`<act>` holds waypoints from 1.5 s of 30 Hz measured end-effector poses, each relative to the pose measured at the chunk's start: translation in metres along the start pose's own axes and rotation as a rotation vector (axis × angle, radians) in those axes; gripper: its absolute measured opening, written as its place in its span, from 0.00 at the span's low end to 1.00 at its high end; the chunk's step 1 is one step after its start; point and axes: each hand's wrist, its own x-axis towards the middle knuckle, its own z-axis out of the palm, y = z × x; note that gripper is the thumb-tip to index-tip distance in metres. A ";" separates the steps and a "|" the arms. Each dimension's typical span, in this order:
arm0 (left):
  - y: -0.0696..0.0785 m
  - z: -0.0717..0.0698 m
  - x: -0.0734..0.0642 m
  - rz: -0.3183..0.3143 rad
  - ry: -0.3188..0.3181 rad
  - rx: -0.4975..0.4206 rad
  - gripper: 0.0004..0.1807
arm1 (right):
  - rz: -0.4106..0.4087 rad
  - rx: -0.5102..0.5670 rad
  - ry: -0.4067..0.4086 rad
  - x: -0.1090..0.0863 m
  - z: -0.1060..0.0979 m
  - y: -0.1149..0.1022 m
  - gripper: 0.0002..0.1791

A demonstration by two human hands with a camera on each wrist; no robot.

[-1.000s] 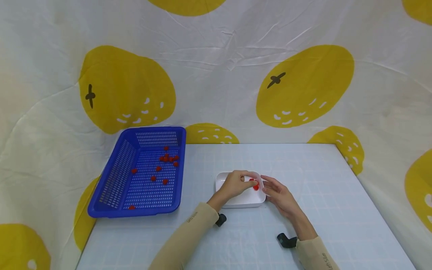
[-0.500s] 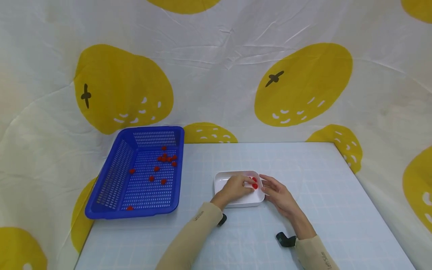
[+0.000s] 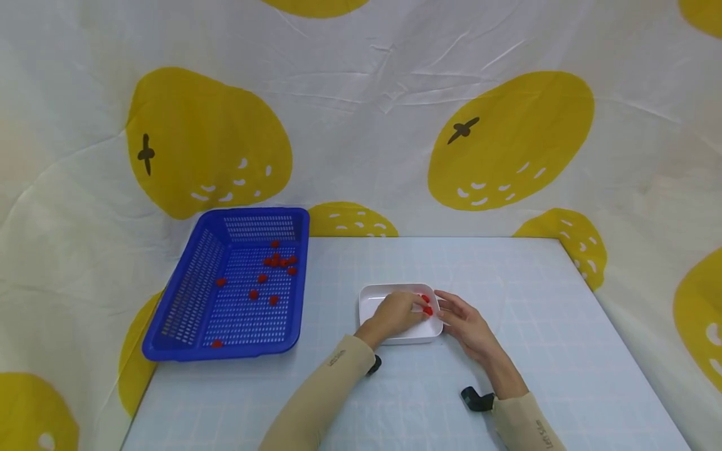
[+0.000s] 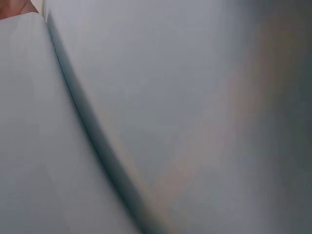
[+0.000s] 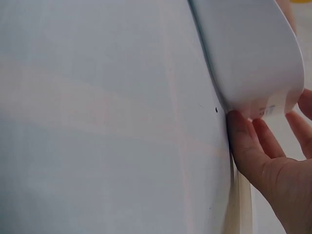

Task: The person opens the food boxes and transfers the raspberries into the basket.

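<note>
A shallow white tray (image 3: 372, 307) lies on the table, with small red pieces at its right end. My left hand (image 3: 395, 313) reaches over the tray's near edge, thumb and index finger at either side of one red piece (image 3: 428, 311). Another red piece (image 3: 425, 299) lies just beyond the index finger. At the tray's right end is my right hand (image 3: 465, 326), its lightly bent fingers touching the outer wall. The right wrist view shows that thumb (image 5: 241, 131) low at the tray's corner. In the left wrist view, the tray's side (image 4: 29, 122) shows, while the left fingers are out of sight.
A blue perforated basket (image 3: 301, 294) stands at the table's left, holding several red pieces (image 3: 275, 262), most towards its right side. Black wrist cameras (image 3: 476, 399) sit below both hands. A white cloth with yellow fruit prints (image 3: 361, 144) hangs behind the table (image 3: 564, 351).
My left hand has drawn slightly back in the tray, and its thumb and index finger have come together around a red piece. My right hand stays at the tray's end.
</note>
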 end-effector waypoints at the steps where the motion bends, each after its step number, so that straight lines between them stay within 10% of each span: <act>1: 0.000 -0.001 -0.001 -0.007 0.007 -0.026 0.13 | 0.002 -0.005 0.003 0.000 0.000 0.000 0.30; 9: 0.004 -0.026 -0.011 -0.088 0.090 -0.252 0.15 | 0.004 -0.013 0.015 0.000 0.002 -0.003 0.29; 29: 0.009 -0.117 -0.065 -0.238 0.174 -0.358 0.18 | 0.025 -0.006 0.035 -0.001 0.003 -0.003 0.31; 45: 0.001 -0.141 -0.094 -0.232 0.262 -0.374 0.16 | 0.036 -0.015 0.037 -0.001 0.003 -0.002 0.31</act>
